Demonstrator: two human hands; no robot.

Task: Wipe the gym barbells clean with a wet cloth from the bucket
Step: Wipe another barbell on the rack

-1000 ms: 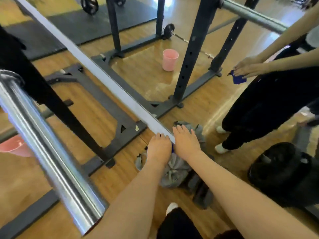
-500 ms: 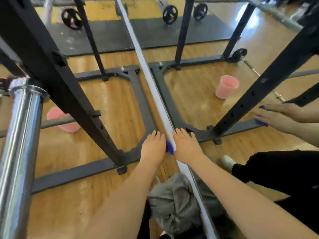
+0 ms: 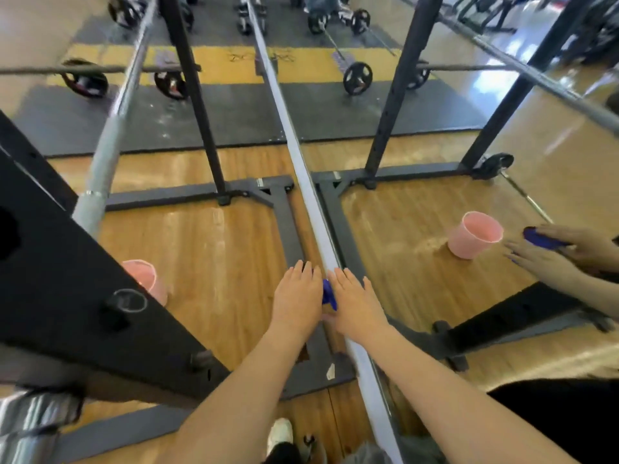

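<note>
A long grey barbell bar (image 3: 291,135) runs from the bottom centre away to the top of the view. A blue cloth (image 3: 329,294) lies against the bar between my hands. My left hand (image 3: 296,296) presses the cloth from the bar's left side and my right hand (image 3: 355,303) from its right side, both with fingers straight and pointing along the bar. Most of the cloth is hidden between my palms. A pink bucket (image 3: 474,239) stands on the wood floor to the right, and another pink bucket (image 3: 147,279) at the left is half hidden behind a black rack beam (image 3: 67,279).
Another person's hands (image 3: 549,262) hold a second blue cloth (image 3: 539,237) at the right edge. A second grey barbell (image 3: 110,135) slants up the left. Black rack uprights and floor frames surround the bar. Weight plates lie on the dark mat at the back.
My two hands have slid with the blue cloth forward along the bar, away from me. The view has swung up and left; the grey bundle on the floor has dropped to the bottom edge.
</note>
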